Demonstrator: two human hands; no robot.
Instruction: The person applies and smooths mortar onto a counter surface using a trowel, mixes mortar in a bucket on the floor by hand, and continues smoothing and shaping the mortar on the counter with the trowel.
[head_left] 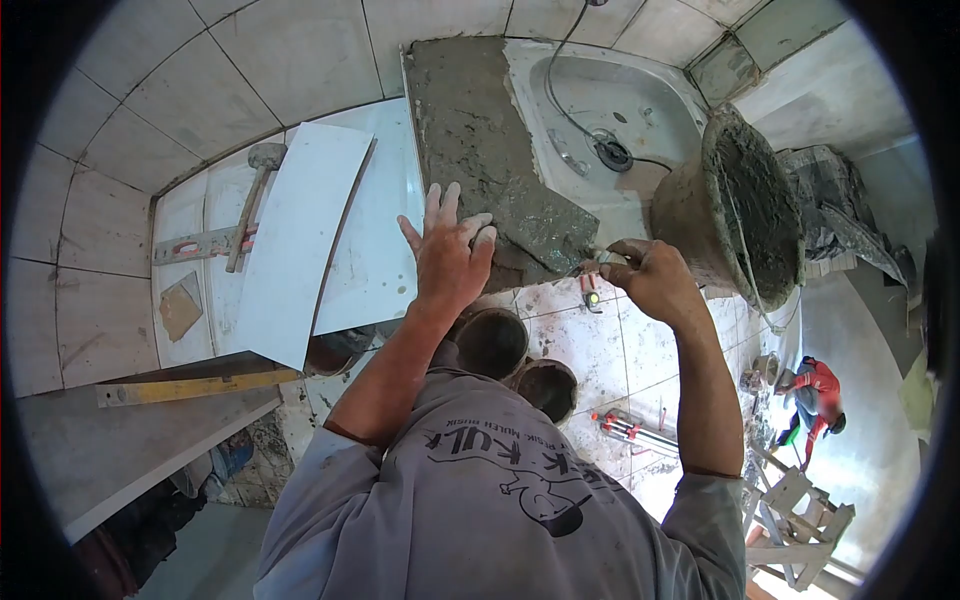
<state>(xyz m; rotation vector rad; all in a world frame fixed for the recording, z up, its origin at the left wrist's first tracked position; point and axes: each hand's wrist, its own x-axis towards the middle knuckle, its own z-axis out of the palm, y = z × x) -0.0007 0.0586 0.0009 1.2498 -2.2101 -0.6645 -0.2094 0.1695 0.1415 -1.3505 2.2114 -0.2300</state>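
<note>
Wet grey mortar (470, 130) covers the counter strip beside a white sink basin (625, 120). My left hand (448, 250), dusty with mortar, rests at the front left edge of the mortar, its fingers spread and nothing held. At the mortar's front right corner my right hand (650, 280) is closed in a grip on a small handle; the tool's flat end seems to lie on the mortar, though its outline is hard to make out. A large white tile (300, 230) leans over other tiles on the left.
A mortar-filled bucket (690, 200) stands right of the sink. A hammer (255, 190) and a level (190, 245) lie on the left. Below are two round buckets (490, 340), a tile cutter (640, 432) and a person in red (822, 385) at the far right.
</note>
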